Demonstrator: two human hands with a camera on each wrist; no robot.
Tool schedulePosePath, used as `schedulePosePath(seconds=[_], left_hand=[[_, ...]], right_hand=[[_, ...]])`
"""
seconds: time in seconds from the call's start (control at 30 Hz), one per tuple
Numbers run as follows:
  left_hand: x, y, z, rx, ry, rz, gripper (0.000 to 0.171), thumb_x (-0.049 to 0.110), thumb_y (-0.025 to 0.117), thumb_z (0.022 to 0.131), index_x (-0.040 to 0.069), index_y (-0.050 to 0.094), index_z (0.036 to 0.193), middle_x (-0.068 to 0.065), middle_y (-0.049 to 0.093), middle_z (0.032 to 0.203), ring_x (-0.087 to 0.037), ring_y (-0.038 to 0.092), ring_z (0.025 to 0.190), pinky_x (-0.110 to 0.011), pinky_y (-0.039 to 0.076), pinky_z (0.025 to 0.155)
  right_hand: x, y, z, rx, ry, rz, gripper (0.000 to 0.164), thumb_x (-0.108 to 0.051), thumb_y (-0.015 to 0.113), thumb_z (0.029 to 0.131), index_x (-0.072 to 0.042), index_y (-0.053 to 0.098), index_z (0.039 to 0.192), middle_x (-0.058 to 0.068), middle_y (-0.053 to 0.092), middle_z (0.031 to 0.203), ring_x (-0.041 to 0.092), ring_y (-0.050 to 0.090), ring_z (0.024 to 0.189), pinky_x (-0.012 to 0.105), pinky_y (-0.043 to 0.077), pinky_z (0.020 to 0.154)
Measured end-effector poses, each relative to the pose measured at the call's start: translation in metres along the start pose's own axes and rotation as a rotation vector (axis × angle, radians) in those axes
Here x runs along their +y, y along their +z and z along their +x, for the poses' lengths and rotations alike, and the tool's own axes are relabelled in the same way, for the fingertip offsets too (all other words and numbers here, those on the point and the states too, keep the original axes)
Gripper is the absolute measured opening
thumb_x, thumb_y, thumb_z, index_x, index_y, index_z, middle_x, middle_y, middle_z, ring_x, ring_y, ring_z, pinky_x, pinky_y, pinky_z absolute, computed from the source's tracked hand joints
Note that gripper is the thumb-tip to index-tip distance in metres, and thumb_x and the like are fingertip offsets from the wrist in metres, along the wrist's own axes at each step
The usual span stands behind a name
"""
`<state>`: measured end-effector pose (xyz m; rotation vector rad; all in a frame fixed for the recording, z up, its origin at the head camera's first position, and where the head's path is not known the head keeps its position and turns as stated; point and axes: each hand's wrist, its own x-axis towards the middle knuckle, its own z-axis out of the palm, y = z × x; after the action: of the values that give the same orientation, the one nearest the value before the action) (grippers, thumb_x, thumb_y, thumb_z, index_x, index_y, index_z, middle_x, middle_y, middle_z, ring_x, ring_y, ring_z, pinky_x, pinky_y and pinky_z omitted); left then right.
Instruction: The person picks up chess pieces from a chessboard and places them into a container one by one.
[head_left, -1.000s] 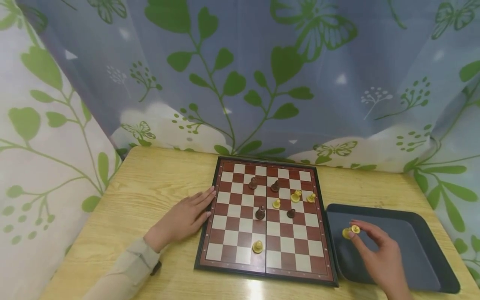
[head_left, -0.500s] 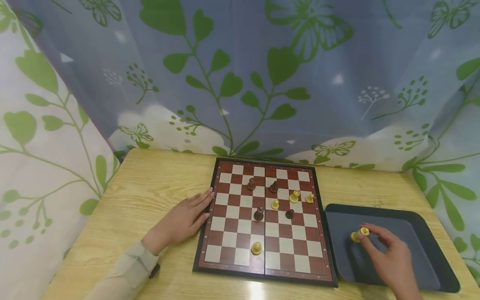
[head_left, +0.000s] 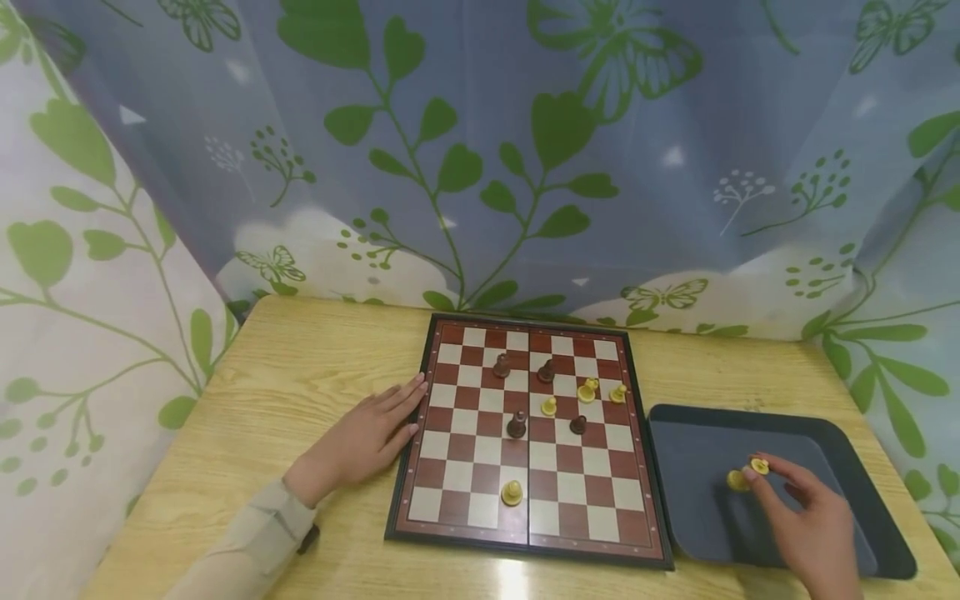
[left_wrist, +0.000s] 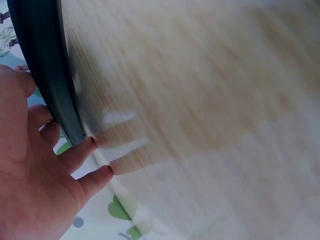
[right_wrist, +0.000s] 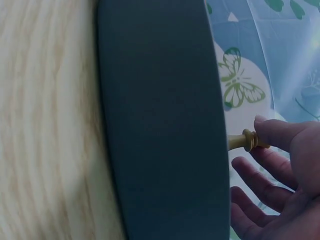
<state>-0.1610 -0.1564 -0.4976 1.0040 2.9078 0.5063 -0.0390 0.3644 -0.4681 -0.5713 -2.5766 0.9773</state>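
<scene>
My right hand (head_left: 813, 517) is over the dark grey tray (head_left: 701, 529), pinching a gold chess piece (head_left: 738, 480) near its top between thumb and fingers. In the right wrist view the same gold chess piece (right_wrist: 245, 140) shows its narrow stem; the tray wall (right_wrist: 165, 120) hides its lower end. Whether its base touches the tray floor, I cannot tell. My left hand (head_left: 367, 435) lies with extended fingers against the left edge of the chessboard (head_left: 472, 454). Gold pieces, including a pawn (head_left: 512, 493), and dark brown pieces, including one near the middle (head_left: 517, 425), stand on the board.
The wooden table (head_left: 322, 358) carries the board, with the tray close against its right side. Behind the table hangs a blue curtain (head_left: 480, 108) with green leaves and butterflies. Another leaf-patterned cloth (head_left: 97, 250) covers the left side.
My right hand has moved rightward across the tray, carrying the gold chess piece. My left hand keeps its place at the board's edge, and the pieces on the board stand as before.
</scene>
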Motion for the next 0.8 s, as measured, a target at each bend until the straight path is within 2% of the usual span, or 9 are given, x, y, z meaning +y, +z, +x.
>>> schedulePosePath(seconds=[0.23,0.47,0.8], left_hand=[[-0.001,0.002,0.001,0.004,0.001,-0.002,0.059,0.035,0.044,0.109,0.010,0.030,0.161,-0.005,0.024,0.168,-0.041,0.038,0.146,-0.061,0.035,0.116],[-0.001,0.003,0.000,-0.008,-0.007,-0.016,0.059,0.037,0.042,0.110,0.011,0.028,0.161,-0.003,0.021,0.169,-0.039,0.036,0.148,-0.062,0.034,0.117],[-0.001,0.003,0.000,-0.011,-0.007,-0.009,0.060,0.037,0.042,0.110,0.012,0.027,0.162,-0.002,0.021,0.169,-0.039,0.037,0.148,-0.062,0.034,0.117]], right_hand=[[0.007,-0.006,0.002,0.019,0.067,-0.037,0.036,-0.029,0.073,0.096,-0.005,0.074,0.122,-0.046,0.044,0.092,-0.029,0.035,0.090,0.005,0.038,0.078],[0.011,-0.009,0.003,0.015,0.159,-0.061,0.039,-0.033,0.072,0.096,-0.008,0.073,0.126,-0.043,0.045,0.094,-0.027,0.033,0.091,0.015,0.044,0.089],[0.015,-0.011,0.005,0.044,0.166,-0.066,0.036,-0.030,0.074,0.095,-0.009,0.073,0.125,-0.045,0.047,0.093,-0.029,0.032,0.089,0.023,0.046,0.093]])
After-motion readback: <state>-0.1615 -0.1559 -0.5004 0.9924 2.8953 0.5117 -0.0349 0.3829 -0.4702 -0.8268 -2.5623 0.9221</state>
